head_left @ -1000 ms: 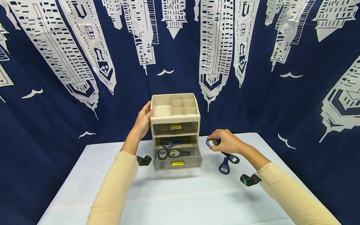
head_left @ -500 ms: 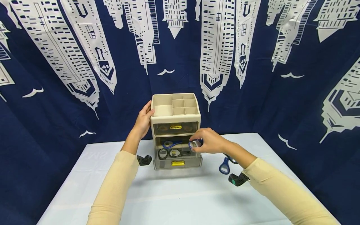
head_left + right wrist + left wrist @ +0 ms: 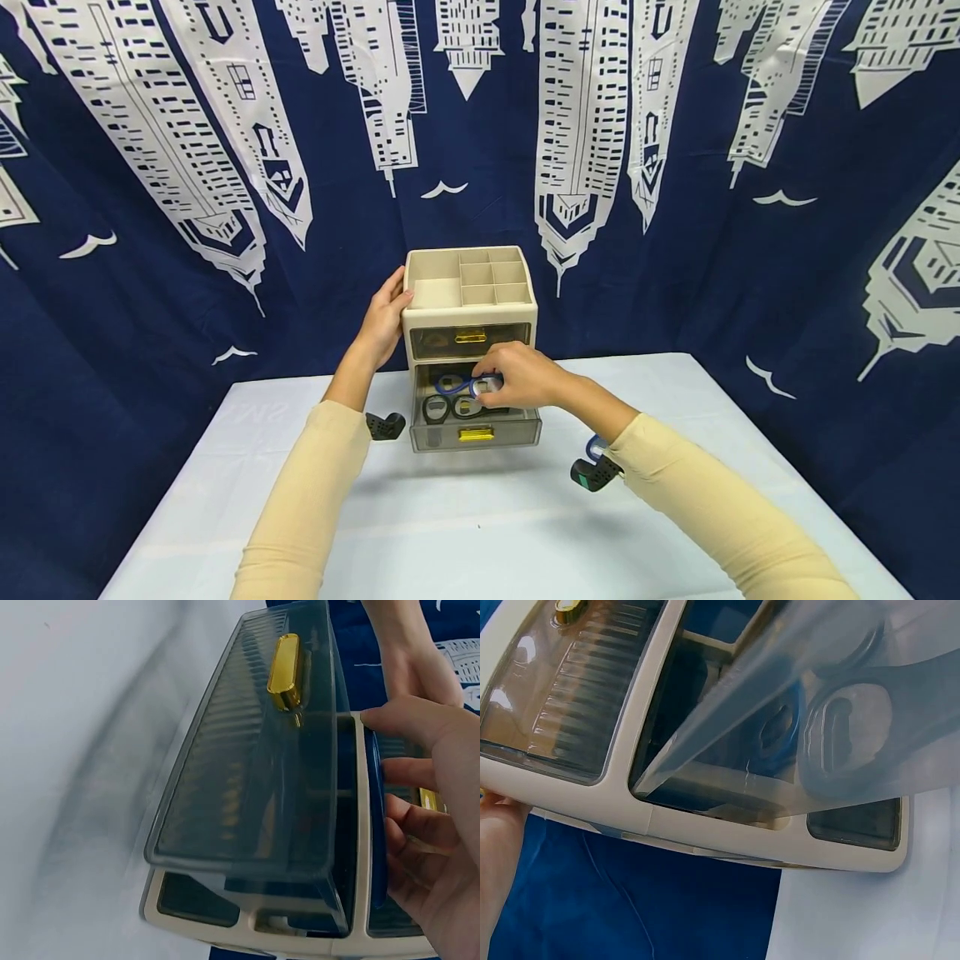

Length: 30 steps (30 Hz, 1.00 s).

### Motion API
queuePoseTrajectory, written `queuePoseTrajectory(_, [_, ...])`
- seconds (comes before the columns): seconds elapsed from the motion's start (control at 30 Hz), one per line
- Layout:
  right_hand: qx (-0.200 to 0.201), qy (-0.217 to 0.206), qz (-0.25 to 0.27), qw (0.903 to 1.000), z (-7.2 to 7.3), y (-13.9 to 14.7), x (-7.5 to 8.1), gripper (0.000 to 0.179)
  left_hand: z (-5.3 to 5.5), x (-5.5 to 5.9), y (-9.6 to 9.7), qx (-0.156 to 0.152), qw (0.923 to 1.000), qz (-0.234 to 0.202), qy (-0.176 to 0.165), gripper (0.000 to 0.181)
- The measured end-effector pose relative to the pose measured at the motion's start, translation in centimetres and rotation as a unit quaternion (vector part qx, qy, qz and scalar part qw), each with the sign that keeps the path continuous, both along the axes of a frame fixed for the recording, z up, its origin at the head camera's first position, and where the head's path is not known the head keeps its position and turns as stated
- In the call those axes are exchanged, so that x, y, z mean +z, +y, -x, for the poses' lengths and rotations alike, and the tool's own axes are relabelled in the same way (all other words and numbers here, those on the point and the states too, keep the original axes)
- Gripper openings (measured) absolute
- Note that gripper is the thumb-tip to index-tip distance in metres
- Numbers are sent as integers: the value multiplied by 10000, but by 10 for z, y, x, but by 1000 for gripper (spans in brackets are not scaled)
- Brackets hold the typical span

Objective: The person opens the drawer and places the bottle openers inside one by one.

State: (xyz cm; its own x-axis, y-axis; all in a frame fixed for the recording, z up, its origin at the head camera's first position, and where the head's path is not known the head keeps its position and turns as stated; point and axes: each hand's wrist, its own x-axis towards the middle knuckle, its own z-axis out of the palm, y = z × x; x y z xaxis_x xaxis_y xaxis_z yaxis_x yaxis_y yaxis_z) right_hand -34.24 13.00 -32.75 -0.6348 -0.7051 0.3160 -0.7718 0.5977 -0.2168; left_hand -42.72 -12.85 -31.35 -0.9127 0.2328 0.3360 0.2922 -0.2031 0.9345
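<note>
A cream drawer organizer (image 3: pixel 427 317) stands at the back of the table, its lower clear drawer (image 3: pixel 435 437) pulled out. My left hand (image 3: pixel 381 325) holds its upper left side, thumb over the top rim. Over the open drawer, my right hand (image 3: pixel 519 375) pinches a blue magnifying glass (image 3: pixel 377 825) between thumb and fingers. In the head view its lens overlaps another blue magnifying glass (image 3: pixel 442 387) inside the drawer. Two black magnifying glasses (image 3: pixel 436 419) also lie in there, one partly hidden by the right hand.
Another blue magnifying glass (image 3: pixel 594 446) lies on the white table (image 3: pixel 420 517), partly covered by the right sleeve. The upper drawer (image 3: pixel 431 343) is closed. Black wrist devices (image 3: pixel 386 427) sit at both wrists. A navy curtain (image 3: pixel 480 217) hangs behind the organizer.
My right hand has carried the blue magnifying glass leftward from beside the organizer to over the open drawer. The right forearm now covers part of the table's magnifying glasses. My left hand stays put.
</note>
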Motion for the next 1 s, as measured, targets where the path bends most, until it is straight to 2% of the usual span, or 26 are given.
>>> queuePoseTrajectory(0.27, [87,-69,78,9999,-1,-2,2,30,-2,1,1,8,10000,-43,-66,60])
queuePoseTrajectory(0.53, [-71,38,260,9996,-8,8,6,23,-2,1,0,7,10000,-79,-54,60])
queuePoseTrajectory(0.63, [5,-95,503,9987,-12,11,5,21,-1,1,1,7,10000,-69,-33,60])
queuePoseTrajectory(0.73, [11,-511,911,9945,-19,13,3,20,-1,0,1,-4,10000,-70,-35,60])
queuePoseTrajectory(0.8, [-104,-924,1290,9873,-27,14,3,21,-1,0,0,-8,10000,-77,-56,60])
queuePoseTrajectory(0.87, [-273,-1463,1753,9732,-37,14,2,22,-1,0,1,-3,10000,-66,-75,60])
queuePoseTrajectory(0.93, [-415,-2014,2168,9543,-48,14,0,24,-1,0,1,8,9999,-67,-77,60])
queuePoseTrajectory(1.0, [-477,-2649,2547,9288,-58,14,-2,26,-1,1,1,9,9999,-96,-68,60])
